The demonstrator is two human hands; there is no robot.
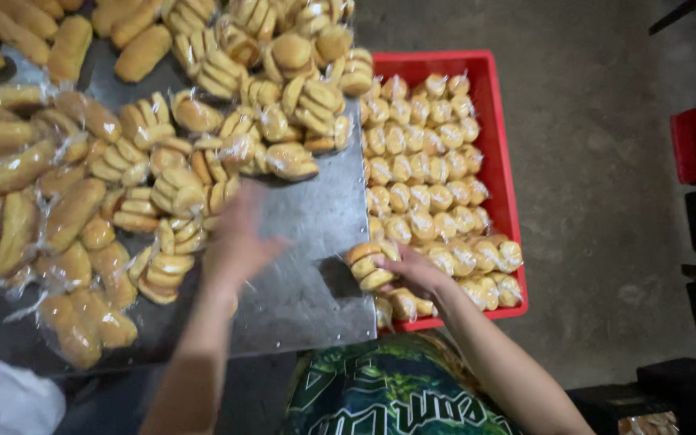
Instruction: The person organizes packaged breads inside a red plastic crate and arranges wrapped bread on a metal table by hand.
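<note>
Hands point(239, 242): two; red crate point(499, 145): one

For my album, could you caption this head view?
Right hand holds a wrapped bun pack at the red crate.

Right hand point(419, 272) grips a wrapped bun pack point(370, 264) at the metal table point(316, 242) edge, just above the near corner of the red crate point(499, 153), which is full of packs. Left hand point(239, 242), blurred, fingers spread, hovers beside the loose pile of wrapped buns point(163, 193).
</note>
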